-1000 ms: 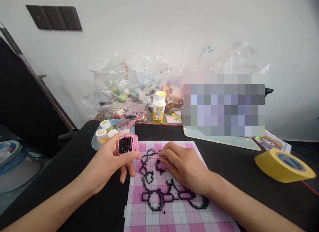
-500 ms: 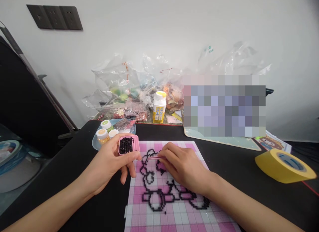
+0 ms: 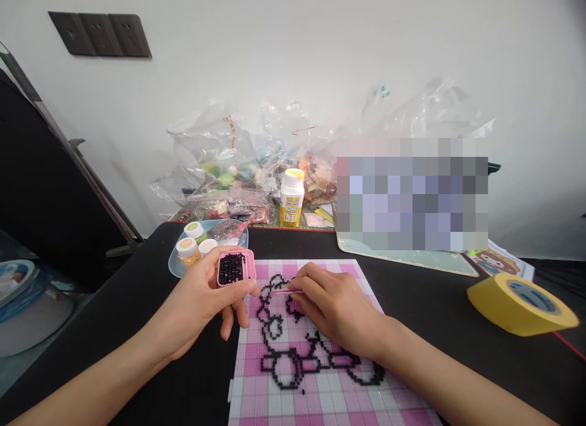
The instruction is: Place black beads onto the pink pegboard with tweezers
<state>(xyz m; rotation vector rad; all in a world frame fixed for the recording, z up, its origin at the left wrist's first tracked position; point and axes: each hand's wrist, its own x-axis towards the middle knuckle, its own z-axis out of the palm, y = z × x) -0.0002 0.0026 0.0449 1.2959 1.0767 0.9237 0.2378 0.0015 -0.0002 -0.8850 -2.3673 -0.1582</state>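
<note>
My left hand (image 3: 213,292) grips a small pink tray (image 3: 249,266) of black beads (image 3: 232,269), raised beside the upper left corner of a pegboard. Pinched in my right hand (image 3: 336,301) is a pair of pink tweezers (image 3: 281,292), pointing left just over the board. Whether the tips hold a bead is too small to tell. The pink-and-white checked pegboard (image 3: 270,407) lies flat on the table, and black beads on it form an outline figure (image 3: 286,386). My right hand covers part of that figure.
A blue plate (image 3: 174,267) with lidded bead jars (image 3: 187,249) and a bag stands behind my left hand. Further back are a white-and-yellow bottle (image 3: 292,200) and plastic bags (image 3: 215,145). Yellow tape (image 3: 499,301) lies at the right on the black table (image 3: 425,316).
</note>
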